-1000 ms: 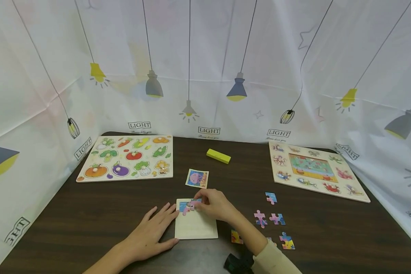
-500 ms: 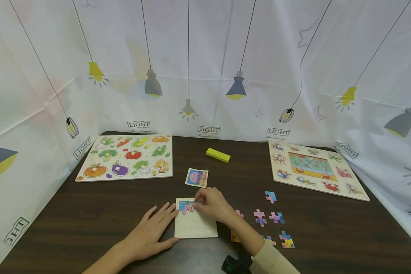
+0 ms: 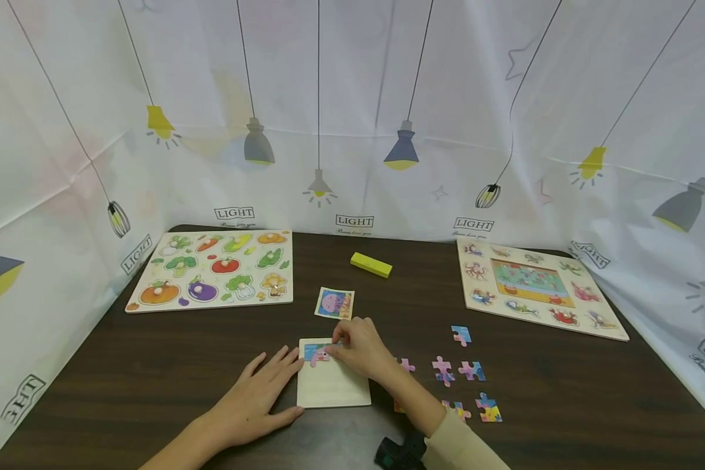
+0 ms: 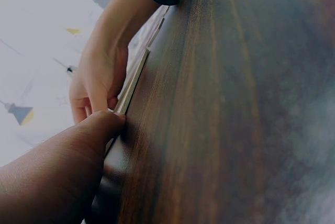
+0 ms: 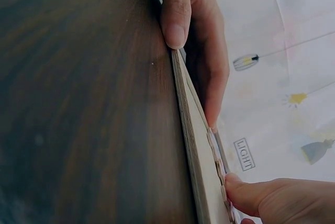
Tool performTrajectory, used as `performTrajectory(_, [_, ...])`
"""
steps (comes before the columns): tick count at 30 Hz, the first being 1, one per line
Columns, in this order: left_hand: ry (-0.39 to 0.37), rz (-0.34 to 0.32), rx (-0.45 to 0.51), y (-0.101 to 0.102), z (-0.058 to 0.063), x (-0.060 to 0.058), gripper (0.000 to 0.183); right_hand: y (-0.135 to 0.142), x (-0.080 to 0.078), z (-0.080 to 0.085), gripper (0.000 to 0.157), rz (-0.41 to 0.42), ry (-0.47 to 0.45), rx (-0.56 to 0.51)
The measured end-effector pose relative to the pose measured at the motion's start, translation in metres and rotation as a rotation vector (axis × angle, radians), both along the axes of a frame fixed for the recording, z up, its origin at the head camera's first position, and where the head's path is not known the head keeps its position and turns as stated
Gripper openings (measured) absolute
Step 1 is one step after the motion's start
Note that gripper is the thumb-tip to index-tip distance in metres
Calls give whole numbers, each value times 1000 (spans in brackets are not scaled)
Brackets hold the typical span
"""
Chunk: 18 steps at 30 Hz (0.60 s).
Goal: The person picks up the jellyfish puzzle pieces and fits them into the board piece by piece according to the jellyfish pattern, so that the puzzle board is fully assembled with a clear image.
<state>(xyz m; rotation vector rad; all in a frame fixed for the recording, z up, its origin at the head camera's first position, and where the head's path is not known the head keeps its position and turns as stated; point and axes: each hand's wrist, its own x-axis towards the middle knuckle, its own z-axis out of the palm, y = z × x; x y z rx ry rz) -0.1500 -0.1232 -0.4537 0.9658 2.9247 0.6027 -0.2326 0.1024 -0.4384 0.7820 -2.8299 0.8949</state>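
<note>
A pale wooden puzzle tray [image 3: 333, 390] lies in front of me in the head view. My left hand [image 3: 252, 395] lies spread beside it, its fingertips and thumb touching the left edge. In the tray's top left corner sits a blue and pink jigsaw piece [image 3: 311, 353]. My right hand [image 3: 361, 349] pinches a jigsaw piece with a pink face and an eye [image 3: 325, 354] against it; the fingers hide part of this piece. In the right wrist view, the right thumb [image 5: 251, 195] is at the pieces on the tray's edge.
Several loose jigsaw pieces [image 3: 443, 371] lie right of the tray, some partly behind the right forearm. A small picture card [image 3: 334, 303] and a yellow block [image 3: 371, 265] lie beyond it. A vegetable puzzle board [image 3: 211, 271] stands back left, a sea-animal board [image 3: 540, 287] back right.
The piece under my right hand has settled straighter and closer against the corner piece. My right hand has shifted only slightly; the left hand stays at the tray's edge.
</note>
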Motion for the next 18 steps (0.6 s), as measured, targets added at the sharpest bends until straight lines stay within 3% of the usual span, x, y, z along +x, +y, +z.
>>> performTrajectory(11, [-10,3,-6,0,1,0,73,-4,0,3,20,-61,-39,20])
performTrajectory(18, [32,0,7,1,-1,0,72,-5,1,4,21,-70,-33,39])
